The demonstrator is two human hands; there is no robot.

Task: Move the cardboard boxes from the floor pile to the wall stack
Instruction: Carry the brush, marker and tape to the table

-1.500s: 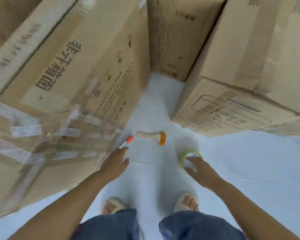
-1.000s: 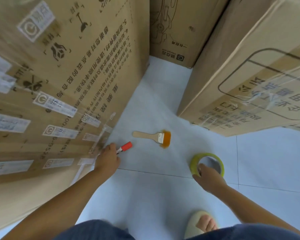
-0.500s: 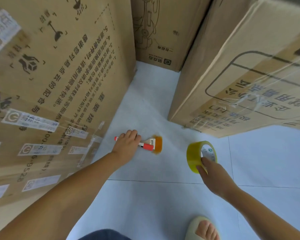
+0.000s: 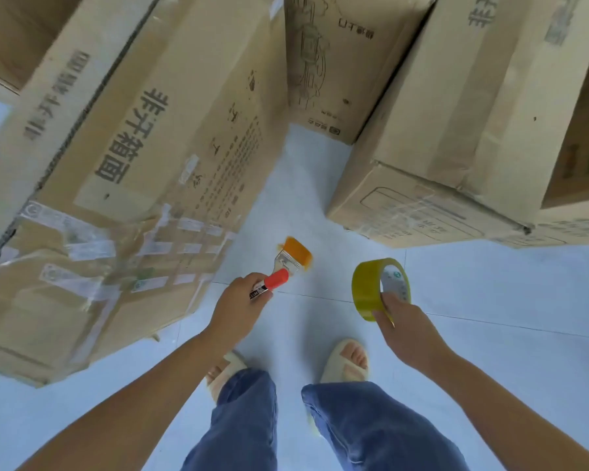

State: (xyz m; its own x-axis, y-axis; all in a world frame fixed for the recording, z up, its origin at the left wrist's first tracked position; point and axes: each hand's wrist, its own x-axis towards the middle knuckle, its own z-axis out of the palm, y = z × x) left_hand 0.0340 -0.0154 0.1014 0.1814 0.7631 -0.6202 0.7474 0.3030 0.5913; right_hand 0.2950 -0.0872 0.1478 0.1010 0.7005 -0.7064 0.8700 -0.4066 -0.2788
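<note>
Meanwhile, left hand gripped marker & brush, right hand pinched tape roll; big box lay just left, nearer left hand, long axis running fwd.

Matt brown cardboard boxes with glossy clear tape, smooth pale floor tiles, shiny yellow tape roll

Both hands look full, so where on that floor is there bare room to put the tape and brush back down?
Bare pale tiled floor lies right of the yellow tape roll, below the right-hand cardboard boxes. The strip between those and the left taped cardboard box is narrower. Near the sandalled feet it is crowded.
</note>
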